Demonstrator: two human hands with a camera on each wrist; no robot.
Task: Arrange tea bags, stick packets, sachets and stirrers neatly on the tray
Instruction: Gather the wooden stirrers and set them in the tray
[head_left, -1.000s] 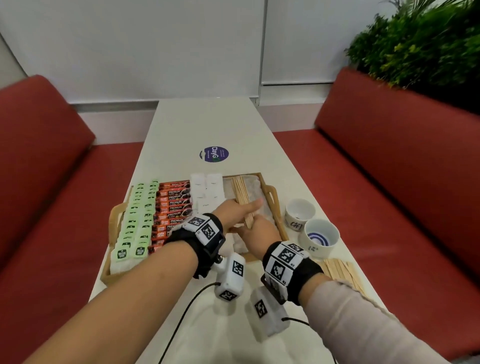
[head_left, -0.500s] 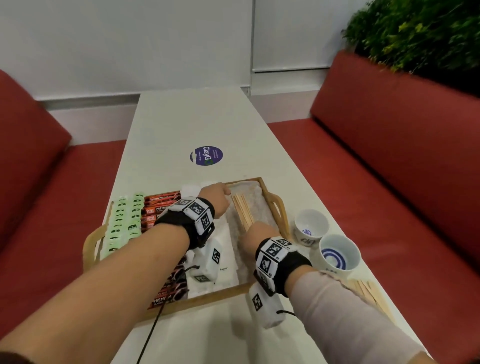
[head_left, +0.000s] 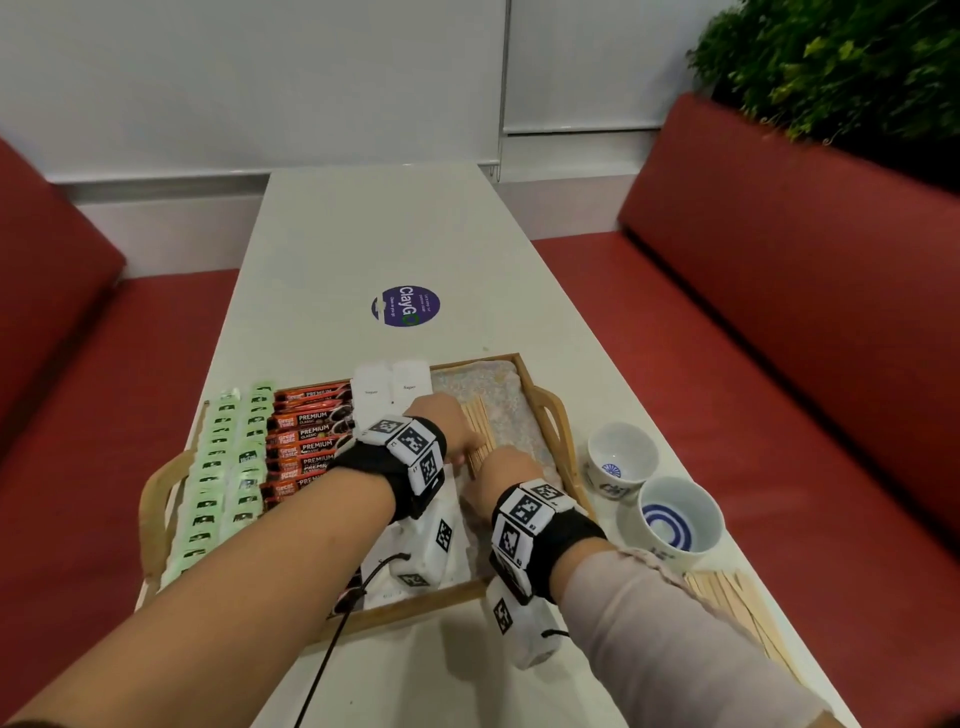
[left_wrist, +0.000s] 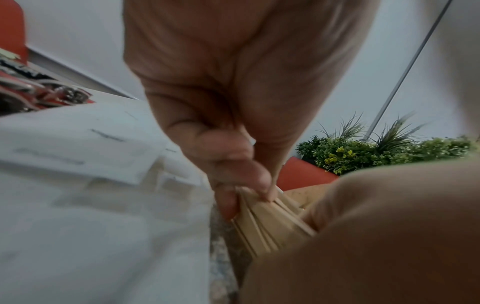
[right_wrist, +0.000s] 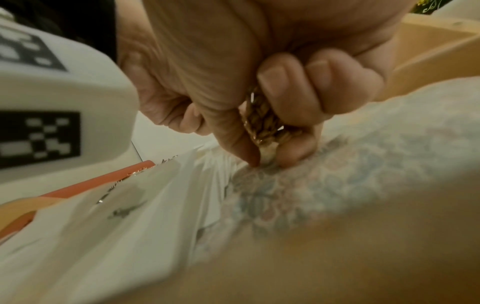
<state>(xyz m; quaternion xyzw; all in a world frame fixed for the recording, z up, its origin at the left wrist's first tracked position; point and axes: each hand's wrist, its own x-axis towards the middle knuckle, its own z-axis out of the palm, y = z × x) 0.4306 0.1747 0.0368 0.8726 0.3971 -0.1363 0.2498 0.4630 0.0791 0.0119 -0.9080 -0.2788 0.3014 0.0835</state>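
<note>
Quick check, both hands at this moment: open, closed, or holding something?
Left hand: fingers pinch the wooden stirrers on the tray.
Right hand: fingers curled round the same bundle's near end.

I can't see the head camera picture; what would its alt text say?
Both hands, the left hand and right hand, grip a bundle of wooden stirrers over the wooden tray, beside rows of green tea bags, red stick packets and white sachets. Two cups stand right of the tray.
</note>
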